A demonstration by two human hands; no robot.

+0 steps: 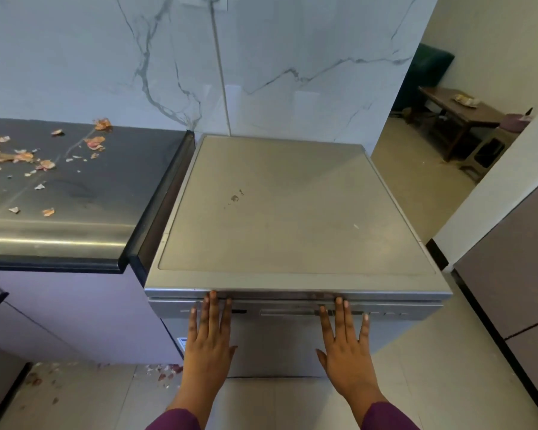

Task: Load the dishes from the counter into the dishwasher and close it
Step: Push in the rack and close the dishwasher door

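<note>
The silver dishwasher [292,218] stands to the right of the dark counter [75,193], its flat top bare apart from a small stain. Its door [280,346] stands upright against the body, shut. My left hand [210,339] lies flat on the door's upper left with straight fingers reaching the control strip. My right hand [345,342] lies flat on the upper right, fingertips over the long handle recess [289,312]. No dishes show on the counter part in view.
Onion peels [44,156] lie scattered on the counter, and more lie on the floor [165,372] below. A marble wall [261,63] rises behind. A tall cabinet [519,290] stands at the right, with a doorway to a room holding a wooden table [460,113].
</note>
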